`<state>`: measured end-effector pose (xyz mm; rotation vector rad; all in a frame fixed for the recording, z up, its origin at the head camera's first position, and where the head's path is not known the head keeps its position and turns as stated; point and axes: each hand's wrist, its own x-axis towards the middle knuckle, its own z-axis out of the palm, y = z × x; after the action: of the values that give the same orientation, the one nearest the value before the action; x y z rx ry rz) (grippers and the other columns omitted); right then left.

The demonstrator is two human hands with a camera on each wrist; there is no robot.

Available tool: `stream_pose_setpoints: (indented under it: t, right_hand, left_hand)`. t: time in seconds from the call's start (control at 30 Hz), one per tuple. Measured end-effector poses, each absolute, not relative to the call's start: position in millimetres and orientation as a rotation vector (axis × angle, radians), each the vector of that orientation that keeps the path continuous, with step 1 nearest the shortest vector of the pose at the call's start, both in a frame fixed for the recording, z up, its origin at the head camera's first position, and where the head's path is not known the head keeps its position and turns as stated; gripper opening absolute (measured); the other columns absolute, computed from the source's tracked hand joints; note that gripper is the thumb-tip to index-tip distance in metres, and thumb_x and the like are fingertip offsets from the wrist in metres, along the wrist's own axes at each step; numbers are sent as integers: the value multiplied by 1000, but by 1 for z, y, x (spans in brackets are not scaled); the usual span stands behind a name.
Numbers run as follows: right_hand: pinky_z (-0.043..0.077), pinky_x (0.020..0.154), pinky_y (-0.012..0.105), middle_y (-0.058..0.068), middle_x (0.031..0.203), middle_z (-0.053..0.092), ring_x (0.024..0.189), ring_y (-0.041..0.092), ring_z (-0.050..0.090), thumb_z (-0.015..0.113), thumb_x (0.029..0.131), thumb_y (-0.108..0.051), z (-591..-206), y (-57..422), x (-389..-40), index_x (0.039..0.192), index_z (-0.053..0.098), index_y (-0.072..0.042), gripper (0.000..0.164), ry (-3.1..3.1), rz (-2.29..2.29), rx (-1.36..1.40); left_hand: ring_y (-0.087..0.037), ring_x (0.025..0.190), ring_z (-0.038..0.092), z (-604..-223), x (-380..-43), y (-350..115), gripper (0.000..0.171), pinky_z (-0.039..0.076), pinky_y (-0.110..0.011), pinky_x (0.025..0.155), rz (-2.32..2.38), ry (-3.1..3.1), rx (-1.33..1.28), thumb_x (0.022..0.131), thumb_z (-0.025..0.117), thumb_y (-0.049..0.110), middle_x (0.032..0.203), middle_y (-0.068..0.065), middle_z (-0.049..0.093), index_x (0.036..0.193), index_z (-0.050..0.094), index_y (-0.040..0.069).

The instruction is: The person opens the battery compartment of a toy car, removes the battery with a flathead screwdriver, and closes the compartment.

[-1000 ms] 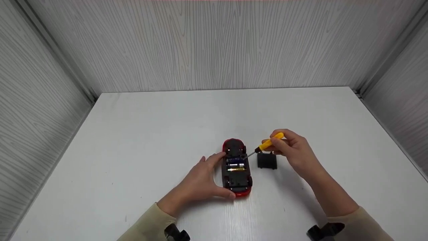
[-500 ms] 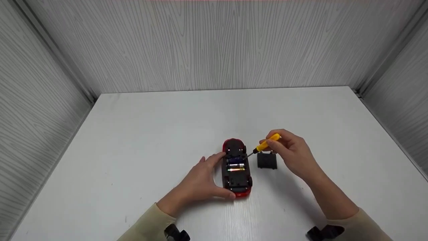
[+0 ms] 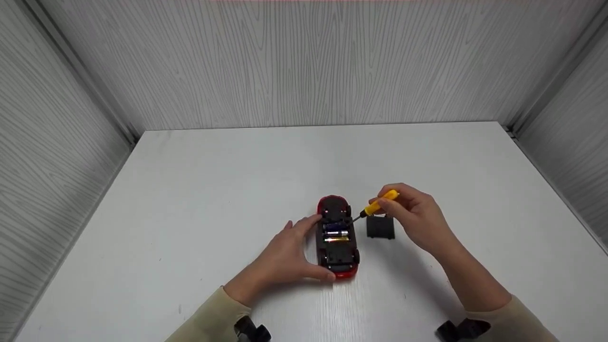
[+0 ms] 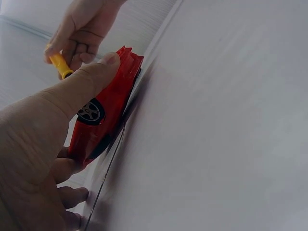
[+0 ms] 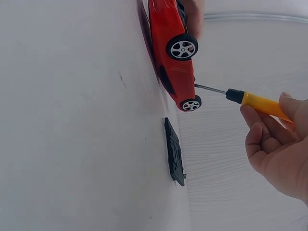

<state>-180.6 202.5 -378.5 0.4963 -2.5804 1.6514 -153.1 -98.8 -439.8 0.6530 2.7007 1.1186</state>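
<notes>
A red toy car (image 3: pixel 340 256) lies upside down on the table, its black underside facing up. Several batteries (image 3: pixel 337 233) sit in its uncovered battery compartment; one looks dark blue, another gold. My left hand (image 3: pixel 285 259) holds the car from the left, thumb at the near end and fingers along the side. With thumb and fingers my right hand (image 3: pixel 420 221) pinches a yellow-handled screwdriver (image 3: pixel 378 204). The screwdriver's shaft (image 5: pixel 210 88) slants down to the compartment's right edge; whether its tip touches a battery I cannot tell.
A black battery cover (image 3: pixel 380 228) lies flat on the white table (image 3: pixel 228 190), just right of the car and below the right hand. Grey wood-grain panels (image 3: pixel 304 66) enclose the back and both sides.
The screwdriver's handle has swung a little to the left with the right hand, and its tip has shifted slightly right toward the compartment edge. The left hand keeps its hold on the car.
</notes>
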Motion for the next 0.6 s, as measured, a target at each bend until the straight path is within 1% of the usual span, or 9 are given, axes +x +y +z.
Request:
stream_pose_setpoints:
  t: [0.1, 0.33, 0.53, 0.6]
  right_hand:
    - [61, 87, 35, 3, 113, 79, 100, 29, 75, 67, 107, -25, -381, 206, -184, 116, 70, -10, 18, -2578, 1705, 469]
    - [60, 95, 35, 11, 120, 77, 105, 27, 75, 65, 108, -27, -386, 213, -190, 121, 65, -4, 27, -2546, 1920, 385]
    - [59, 93, 29, 12, 122, 76, 107, 27, 75, 64, 108, -31, -390, 216, -192, 124, 63, -3, 32, -2548, 1962, 352]
    - [59, 93, 29, 12, 122, 76, 107, 27, 75, 64, 109, -31, -391, 216, -193, 125, 63, -3, 32, -2547, 1971, 345]
  left_hand:
    - [-18, 154, 36, -439, -153, -99, 131, 14, -44, 130, 1125, 2700, 654, 61, 97, 64, 165, -4, 44, 166, 36, 15]
    - [-18, 153, 38, -440, -154, -98, 131, 13, -44, 130, 1132, 2687, 657, 61, 99, 61, 164, -4, 46, 165, 36, 14]
    - [-20, 153, 38, -440, -154, -98, 129, 13, -44, 130, 1133, 2688, 655, 61, 99, 60, 164, -5, 46, 165, 37, 14]
    - [-20, 153, 38, -440, -153, -99, 129, 13, -44, 130, 1142, 2686, 650, 61, 99, 60, 164, -5, 46, 165, 37, 14]
